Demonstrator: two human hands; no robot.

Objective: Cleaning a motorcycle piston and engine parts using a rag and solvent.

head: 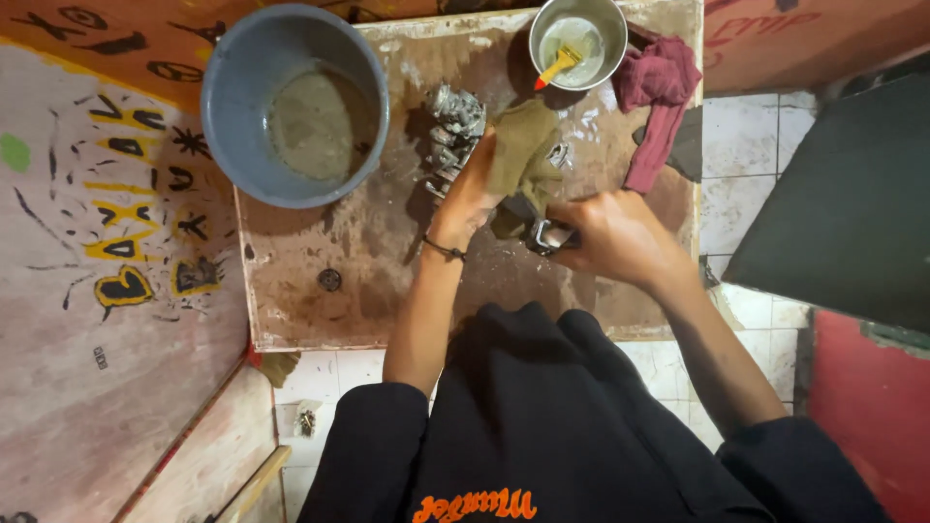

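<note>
A small metal part [548, 235] sits in the middle of the bench [387, 252], gripped in the right hand [610, 237], whose fingers close around its right end. An olive rag [521, 155] drapes over the part and upward; the left hand [472, 189] clutches the rag's left side, fingers wrapped into the cloth. Just beside the left hand, toward the far edge of the bench, lies a grey engine piece [452, 136] with many small knobs and fittings. At the far left corner stands a blue basin [295, 102] holding murky liquid, its rim overhanging the bench edge. Near the far right corner is a steel bowl [578, 44] with a yellow-handled brush [559, 66] resting in it. A dark red cloth [659, 102] lies along the right edge, just beside the bowl.
</note>
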